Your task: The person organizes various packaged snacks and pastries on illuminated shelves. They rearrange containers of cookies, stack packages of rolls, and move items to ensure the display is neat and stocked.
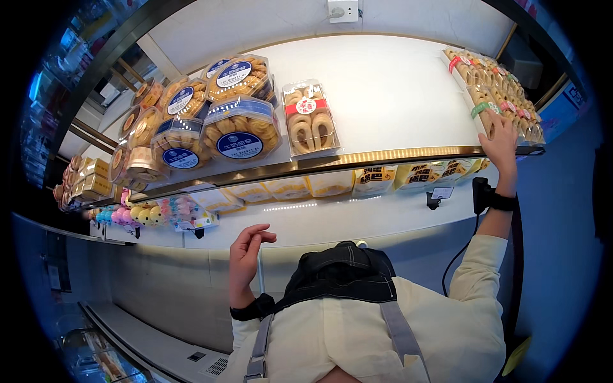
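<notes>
My right hand [500, 136] reaches to the shelf's right end, its fingers on a clear box of cookies with a green band [482, 106]; whether they grip it cannot be told. This box is at the near left corner of a stacked group of similar cookie boxes [510, 79]. My left hand [249, 249] is raised before my body below the shelves, holding nothing, its fingers loosely bent. A single clear box of cookies with a red band [313, 117] lies apart on the white upper shelf [388, 91], right of some octagonal tubs of cookies [239, 136].
The upper shelf has a metal front edge [383, 157]. Yellow and white snack bags [373, 179] line the lower shelf, with small price tag holders [433, 198] in front. Round tubs [143, 160] and yellow boxes [93, 179] stand at left. A cable [452, 263] hangs from my right wrist.
</notes>
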A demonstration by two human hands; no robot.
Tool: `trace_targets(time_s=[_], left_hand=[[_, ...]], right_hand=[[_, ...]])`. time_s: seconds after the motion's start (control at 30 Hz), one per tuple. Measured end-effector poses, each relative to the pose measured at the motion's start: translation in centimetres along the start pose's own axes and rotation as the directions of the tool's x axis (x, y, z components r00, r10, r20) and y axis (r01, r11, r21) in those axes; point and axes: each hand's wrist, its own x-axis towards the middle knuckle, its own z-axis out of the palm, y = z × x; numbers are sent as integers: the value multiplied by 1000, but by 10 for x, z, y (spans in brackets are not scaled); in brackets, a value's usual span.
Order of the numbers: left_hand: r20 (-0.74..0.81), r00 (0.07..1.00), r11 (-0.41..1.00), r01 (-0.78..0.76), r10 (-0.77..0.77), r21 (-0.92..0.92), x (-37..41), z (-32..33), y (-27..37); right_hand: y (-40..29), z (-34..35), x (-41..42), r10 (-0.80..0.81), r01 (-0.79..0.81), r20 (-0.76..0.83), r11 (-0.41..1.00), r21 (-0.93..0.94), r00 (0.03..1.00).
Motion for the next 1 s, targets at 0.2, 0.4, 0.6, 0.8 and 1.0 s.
trace_targets(time_s=[0.2, 0.4, 0.6, 0.8, 1.0], left_hand=[[62, 998, 996, 6, -11, 87, 5, 7, 14], [97, 987, 974, 103, -124, 202, 8, 27, 25], [-9, 921, 678, -281, 390, 679, 42, 86, 62], [218, 805, 109, -328, 552, 938, 96, 150, 103], [210, 846, 81, -285, 490, 955, 105, 148, 82]], right_hand=[[-36, 22, -4, 128, -79, -174, 961, 266, 976], [-98, 24, -30, 94, 19, -362, 955, 296, 927], [-135, 33, -45, 47, 176, -432, 869, 463, 901], [-142, 47, -43, 75, 242, -492, 800, 549, 868], [-175, 38, -46, -62, 341, -423, 700, 627, 904]])
